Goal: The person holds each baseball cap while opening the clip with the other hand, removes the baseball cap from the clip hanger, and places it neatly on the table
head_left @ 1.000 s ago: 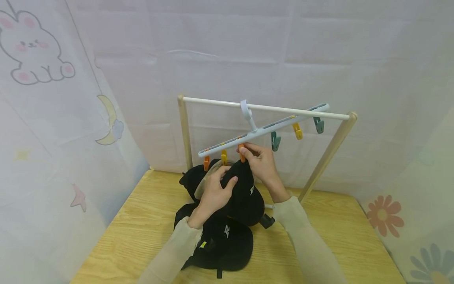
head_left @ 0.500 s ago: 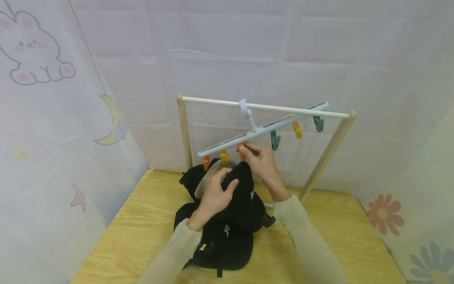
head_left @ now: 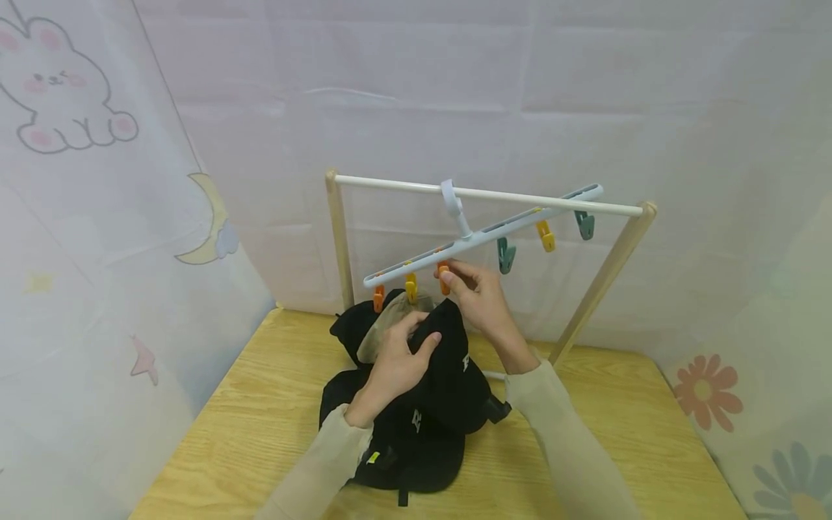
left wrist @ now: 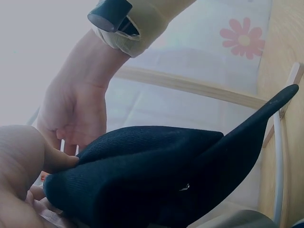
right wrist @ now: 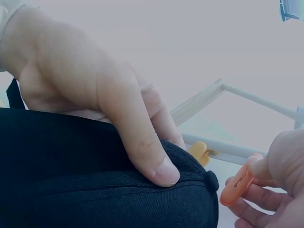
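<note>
My left hand [head_left: 398,357] pinches a black cap [head_left: 448,343] by its crown, thumb on the outside. The cap hangs brim down, a white letter on its front. My right hand [head_left: 482,296] pinches an orange clip [head_left: 445,280] on the pale blue hanger [head_left: 422,261]. In the right wrist view the cap's top button [right wrist: 212,180] sits beside the orange clip [right wrist: 237,186], with a small gap between. Left of it, an orange clip [head_left: 378,298] and a yellow clip [head_left: 411,287] hang above a black cap [head_left: 349,328] and a beige cap [head_left: 383,328]; their contact is unclear.
The hanger hooks over the white bar [head_left: 390,185] of a wooden-legged rack. Its right half carries two green clips and a yellow clip [head_left: 546,236]. Another black cap [head_left: 429,462] lies on the wooden table [head_left: 227,433] under the held one. Printed cloth walls surround the table.
The held black cap has dropped slightly, and a gap now shows between its top and the orange clip. Its brim has shifted down and right. Both hands have barely moved.
</note>
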The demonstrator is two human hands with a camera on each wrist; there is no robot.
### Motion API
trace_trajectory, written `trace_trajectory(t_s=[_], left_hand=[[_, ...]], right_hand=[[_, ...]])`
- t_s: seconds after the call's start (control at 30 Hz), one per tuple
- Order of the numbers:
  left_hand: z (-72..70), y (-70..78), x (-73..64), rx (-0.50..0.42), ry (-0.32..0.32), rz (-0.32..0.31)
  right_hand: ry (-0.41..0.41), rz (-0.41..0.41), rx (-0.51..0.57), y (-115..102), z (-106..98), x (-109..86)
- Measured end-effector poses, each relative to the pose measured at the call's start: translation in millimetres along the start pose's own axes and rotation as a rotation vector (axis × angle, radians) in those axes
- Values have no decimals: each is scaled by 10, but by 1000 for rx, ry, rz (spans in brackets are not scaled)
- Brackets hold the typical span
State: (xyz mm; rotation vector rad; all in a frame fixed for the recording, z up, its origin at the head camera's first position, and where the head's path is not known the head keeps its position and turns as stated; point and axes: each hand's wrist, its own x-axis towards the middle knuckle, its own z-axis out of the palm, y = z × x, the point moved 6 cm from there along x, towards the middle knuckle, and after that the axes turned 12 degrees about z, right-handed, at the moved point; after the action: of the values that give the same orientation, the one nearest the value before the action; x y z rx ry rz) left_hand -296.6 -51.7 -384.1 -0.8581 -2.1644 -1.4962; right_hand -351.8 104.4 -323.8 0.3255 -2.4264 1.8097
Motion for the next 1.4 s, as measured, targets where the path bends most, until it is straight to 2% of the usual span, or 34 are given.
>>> trace_trajectory(t_s=[0.3,0.6,0.9,1.17,1.4], left_hand=[[12,1,-52,-17,2,-12],[4,-35,-101,-52,20,-18],[10,-73,-139,-91,8,-31],[2,-58,-172,-125,34,-12],[-25,-1,-203,-158,66,-8]], right_hand=[[-50,23,-7,35,20,-84],[-52,47,-16,73,29,-97],[-71,55,-4,190,1,-125],[-77,80,-18,369,-86,-242],[-34,109,-45,622,-221,-409]])
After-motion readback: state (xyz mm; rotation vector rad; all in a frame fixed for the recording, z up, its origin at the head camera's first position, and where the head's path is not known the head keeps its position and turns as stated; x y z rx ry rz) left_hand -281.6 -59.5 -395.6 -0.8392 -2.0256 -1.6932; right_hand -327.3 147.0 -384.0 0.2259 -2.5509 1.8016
